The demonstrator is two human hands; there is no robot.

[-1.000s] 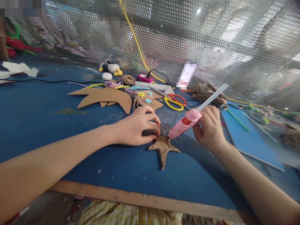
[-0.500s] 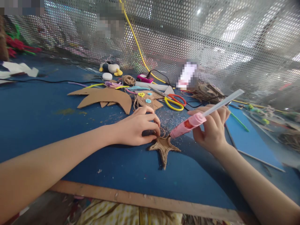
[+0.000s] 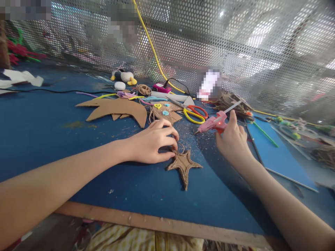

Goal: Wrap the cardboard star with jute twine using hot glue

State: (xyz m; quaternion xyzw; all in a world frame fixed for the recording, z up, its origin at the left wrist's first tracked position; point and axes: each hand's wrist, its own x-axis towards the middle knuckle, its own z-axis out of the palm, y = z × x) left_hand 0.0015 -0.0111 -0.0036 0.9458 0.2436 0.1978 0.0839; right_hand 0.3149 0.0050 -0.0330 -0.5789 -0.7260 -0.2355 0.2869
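Blue table (image 3: 117,190); near its middle I see the star (image 3: 184,162), loose twine (image 3: 184,147) pinched in my curled left hand (image 3: 154,143). Right hand (image 3: 234,143), half open, meets the glue gun (image 3: 213,122); grip unclear. Gluing seems underway; next calls for pressing twine down.

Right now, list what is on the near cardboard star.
Twine edges the star, and cardboard shows in its middle. The left hand partly covers its upper-left point; the covered part cannot be seen.

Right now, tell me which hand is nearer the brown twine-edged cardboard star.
Left: the left hand touches the star at upper left; the right hand is apart, beyond it to the right.
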